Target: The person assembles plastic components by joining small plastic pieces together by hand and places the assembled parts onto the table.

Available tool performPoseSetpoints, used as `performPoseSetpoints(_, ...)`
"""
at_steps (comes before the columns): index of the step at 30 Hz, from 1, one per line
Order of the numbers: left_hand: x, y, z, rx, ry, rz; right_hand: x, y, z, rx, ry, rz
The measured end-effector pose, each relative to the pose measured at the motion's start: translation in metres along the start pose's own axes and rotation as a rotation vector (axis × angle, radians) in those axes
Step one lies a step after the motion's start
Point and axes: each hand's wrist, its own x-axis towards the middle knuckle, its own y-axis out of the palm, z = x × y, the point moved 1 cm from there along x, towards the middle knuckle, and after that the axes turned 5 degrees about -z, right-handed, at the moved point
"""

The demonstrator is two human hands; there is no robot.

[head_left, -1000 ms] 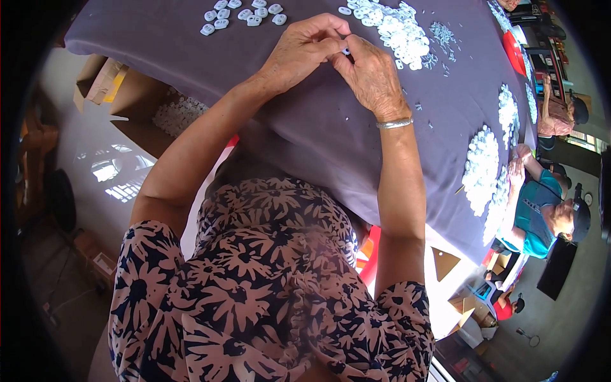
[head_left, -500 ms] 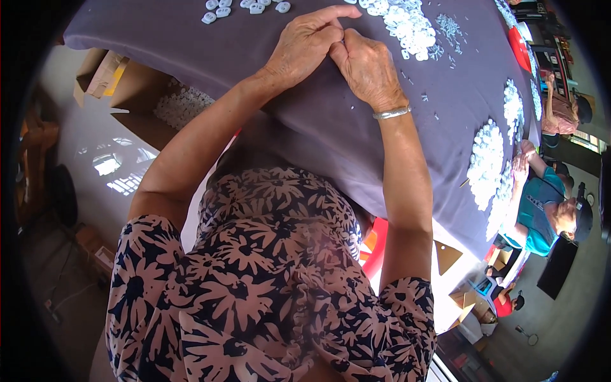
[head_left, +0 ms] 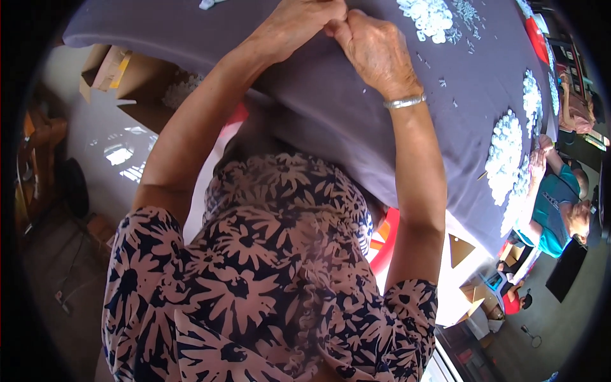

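At the top of the picture my left hand (head_left: 304, 20) and my right hand (head_left: 377, 52) meet, fingertips pinched together above the grey cloth-covered table (head_left: 318, 102). Both are closed, and whatever sits between the fingers is hidden or too small to make out. My right wrist wears a silver bracelet (head_left: 405, 101). Just beyond the right hand lies a pile of small white plastic pieces (head_left: 428, 21). Beside that pile are scattered tiny pale screw-like parts (head_left: 468, 13). One or more white pieces (head_left: 210, 3) show at the upper edge, left of my hands.
More white pieces are heaped on the table's right side (head_left: 505, 156). A person in a teal top (head_left: 550, 210) works there, with others farther off. An open cardboard box (head_left: 143, 79) holding white pieces stands below the table at left. A red chair part (head_left: 387, 245) shows beside me.
Both hands, still together, have shifted upward in the picture. My left index finger, stretched out before, is now drawn in. The view has tilted, so the left group of white pieces has mostly left the frame.
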Motion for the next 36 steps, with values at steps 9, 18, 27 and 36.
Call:
performPoseSetpoints(9,0.002,-0.004,-0.010,-0.039,0.054,-0.098,0.006,-0.020,0.003,0.023,0.216,0.056)
performPoseSetpoints(18,0.014,-0.040,-0.019,0.906,0.396,-0.425,-0.003,-0.039,-0.067,0.322,0.331,-0.387)
performPoseSetpoints(27,0.008,-0.018,-0.030,0.608,0.471,-0.525,-0.008,-0.038,-0.056,0.497,0.480,0.101)
performPoseSetpoints(36,-0.007,0.011,-0.022,-0.042,-0.095,-0.283,-0.003,-0.023,-0.031,0.306,0.158,0.140)
